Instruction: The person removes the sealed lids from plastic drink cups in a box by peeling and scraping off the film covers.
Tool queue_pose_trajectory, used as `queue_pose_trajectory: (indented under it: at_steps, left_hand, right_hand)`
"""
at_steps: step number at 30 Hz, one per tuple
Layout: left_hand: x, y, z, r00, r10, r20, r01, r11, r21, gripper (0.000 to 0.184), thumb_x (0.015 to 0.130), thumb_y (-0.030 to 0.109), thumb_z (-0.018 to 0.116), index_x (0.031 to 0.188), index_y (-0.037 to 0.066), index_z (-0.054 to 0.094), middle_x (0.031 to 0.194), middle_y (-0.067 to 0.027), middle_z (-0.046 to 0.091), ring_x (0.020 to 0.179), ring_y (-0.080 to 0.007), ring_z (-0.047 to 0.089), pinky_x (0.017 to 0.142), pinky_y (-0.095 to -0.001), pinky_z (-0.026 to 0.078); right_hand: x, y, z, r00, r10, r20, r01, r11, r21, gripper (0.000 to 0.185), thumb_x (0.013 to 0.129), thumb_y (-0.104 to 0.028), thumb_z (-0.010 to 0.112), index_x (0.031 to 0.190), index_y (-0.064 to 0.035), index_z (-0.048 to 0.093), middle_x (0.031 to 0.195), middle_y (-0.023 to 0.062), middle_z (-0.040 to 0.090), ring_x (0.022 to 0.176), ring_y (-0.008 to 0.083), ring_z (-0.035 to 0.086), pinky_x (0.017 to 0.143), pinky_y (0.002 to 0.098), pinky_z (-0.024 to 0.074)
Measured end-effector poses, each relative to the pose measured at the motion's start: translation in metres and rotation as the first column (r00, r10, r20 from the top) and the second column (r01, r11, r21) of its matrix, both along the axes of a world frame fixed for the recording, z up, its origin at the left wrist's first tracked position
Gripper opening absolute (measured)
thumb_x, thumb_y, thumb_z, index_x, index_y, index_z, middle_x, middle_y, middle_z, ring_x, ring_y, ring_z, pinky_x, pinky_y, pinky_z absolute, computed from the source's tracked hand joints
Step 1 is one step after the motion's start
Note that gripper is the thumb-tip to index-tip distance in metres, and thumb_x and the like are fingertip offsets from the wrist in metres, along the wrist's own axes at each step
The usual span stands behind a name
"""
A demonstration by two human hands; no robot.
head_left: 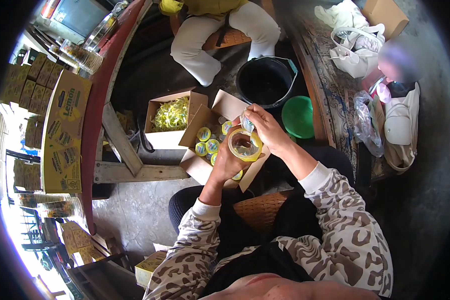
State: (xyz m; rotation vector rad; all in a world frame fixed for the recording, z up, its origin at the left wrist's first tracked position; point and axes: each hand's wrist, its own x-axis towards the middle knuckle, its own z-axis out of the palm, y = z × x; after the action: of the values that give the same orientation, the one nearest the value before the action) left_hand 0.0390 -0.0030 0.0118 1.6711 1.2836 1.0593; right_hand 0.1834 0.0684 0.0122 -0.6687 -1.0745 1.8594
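My left hand [228, 159] is wrapped round a clear plastic cup [246, 145] with a yellow rim, tilted so that its open mouth faces me. Just above the cup, my right hand [266, 128] pinches a small piece of clear, crinkled plastic [245, 123]; whether it still touches the rim I cannot tell. Beneath both hands stands an open cardboard box [193, 131] holding several cups with yellow printed lids [212, 146]. My left hand hides part of that box.
A second box [166, 140] holds yellow strips [171, 115]. Beyond my hands stand a black bucket [265, 82] and a green basin [298, 117]. A person [200, 47] sits opposite. Bags [355, 52] lie on the bench at right; lemon cartons [62, 130] stand on the red-edged table at left.
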Motion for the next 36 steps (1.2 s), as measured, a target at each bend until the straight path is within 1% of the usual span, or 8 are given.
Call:
queue_pose_trajectory:
  at_steps: [8, 12, 14, 18, 24, 26, 28, 36]
  left_hand:
    - [0.021, 0.003, -0.004, 0.994, 0.109, -0.012, -0.109, 0.994, 0.009, 0.050, 0.068, 0.010, 0.084, 0.110, -0.002, 0.060, 0.094, -0.0123, 0.069, 0.085, -0.0199, 0.069, 0.079, -0.0322, 0.054]
    - [0.027, 0.001, -0.005, 0.980, 0.197, -0.013, -0.197, 0.980, 0.018, 0.050, 0.068, 0.010, 0.084, 0.109, 0.001, 0.059, 0.088, -0.0074, 0.067, 0.082, -0.0159, 0.067, 0.078, -0.0301, 0.052]
    - [0.022, -0.009, -0.005, 0.944, 0.256, -0.207, -0.217, 0.957, 0.194, 0.054, 0.067, 0.012, 0.086, 0.112, 0.001, 0.057, 0.085, -0.0060, 0.066, 0.080, -0.0168, 0.066, 0.077, -0.0311, 0.053]
    - [0.014, -0.009, 0.003, 0.961, 0.268, -0.063, -0.254, 0.952, 0.171, 0.052, 0.070, 0.013, 0.084, 0.112, -0.002, 0.055, 0.103, -0.0172, 0.060, 0.094, -0.0315, 0.063, 0.082, -0.0389, 0.050]
    - [0.003, -0.001, -0.008, 0.954, 0.229, -0.191, -0.190, 0.961, 0.203, 0.059, 0.071, 0.014, 0.083, 0.116, -0.002, 0.049, 0.104, -0.0207, 0.060, 0.098, -0.0375, 0.062, 0.086, -0.0430, 0.049]
    - [0.006, -0.003, -0.003, 0.958, 0.233, -0.168, -0.214, 0.969, 0.124, 0.063, 0.068, 0.015, 0.086, 0.115, 0.000, 0.048, 0.104, -0.0187, 0.065, 0.096, -0.0315, 0.067, 0.084, -0.0383, 0.053]
    - [0.007, -0.002, 0.000, 0.951, 0.249, -0.183, -0.237, 0.968, 0.081, 0.064, 0.066, 0.015, 0.088, 0.112, 0.000, 0.047, 0.102, -0.0179, 0.067, 0.095, -0.0309, 0.068, 0.082, -0.0383, 0.053]
    - [0.007, 0.001, 0.003, 0.954, 0.159, -0.255, -0.138, 0.986, 0.099, 0.052, 0.069, 0.017, 0.086, 0.107, 0.000, 0.055, 0.097, -0.0163, 0.068, 0.089, -0.0311, 0.070, 0.075, -0.0378, 0.054]
  right_hand:
    - [-0.007, 0.003, -0.019, 0.955, -0.295, 0.022, 0.286, 0.900, -0.330, 0.020, 0.106, -0.027, 0.043, 0.093, -0.0132, 0.051, 0.083, -0.0008, 0.053, 0.070, 0.0079, 0.049, 0.067, 0.0245, 0.0467]
    - [0.001, 0.015, -0.031, 0.802, -0.592, 0.078, 0.596, 0.785, -0.172, 0.020, 0.104, -0.025, 0.045, 0.086, -0.0147, 0.049, 0.072, -0.0030, 0.047, 0.065, 0.0067, 0.043, 0.059, 0.0217, 0.0387]
    - [0.041, 0.052, -0.028, 0.713, -0.696, 0.086, 0.694, 0.683, -0.227, 0.017, 0.100, -0.023, 0.048, 0.085, -0.0160, 0.050, 0.069, -0.0045, 0.045, 0.063, 0.0065, 0.043, 0.056, 0.0213, 0.0362]
    - [0.048, 0.049, -0.003, 0.816, -0.578, 0.012, 0.568, 0.797, -0.207, 0.015, 0.101, -0.026, 0.049, 0.099, -0.0136, 0.055, 0.075, -0.0043, 0.050, 0.066, 0.0051, 0.049, 0.057, 0.0241, 0.0429]
    - [0.029, 0.020, 0.020, 0.868, -0.225, 0.443, 0.121, 0.960, 0.251, 0.021, 0.103, -0.020, 0.047, 0.106, -0.0031, 0.060, 0.079, 0.0089, 0.060, 0.071, 0.0135, 0.062, 0.065, 0.0298, 0.0510]
    - [0.017, 0.021, -0.008, 0.817, -0.439, 0.375, 0.109, 0.755, 0.647, 0.026, 0.101, -0.027, 0.053, 0.098, -0.0030, 0.060, 0.076, 0.0066, 0.058, 0.069, 0.0164, 0.062, 0.063, 0.0364, 0.0480]
    - [0.021, 0.005, 0.027, 0.590, -0.364, 0.721, -0.220, 0.786, 0.578, 0.028, 0.094, -0.030, 0.062, 0.095, -0.0026, 0.059, 0.092, 0.0126, 0.067, 0.081, 0.0347, 0.067, 0.071, 0.0443, 0.0509]
    - [0.016, -0.002, 0.013, 0.466, -0.565, 0.681, -0.469, 0.495, 0.732, 0.030, 0.084, -0.032, 0.071, 0.097, -0.0067, 0.060, 0.084, 0.0087, 0.063, 0.079, 0.0280, 0.067, 0.067, 0.0393, 0.0545]
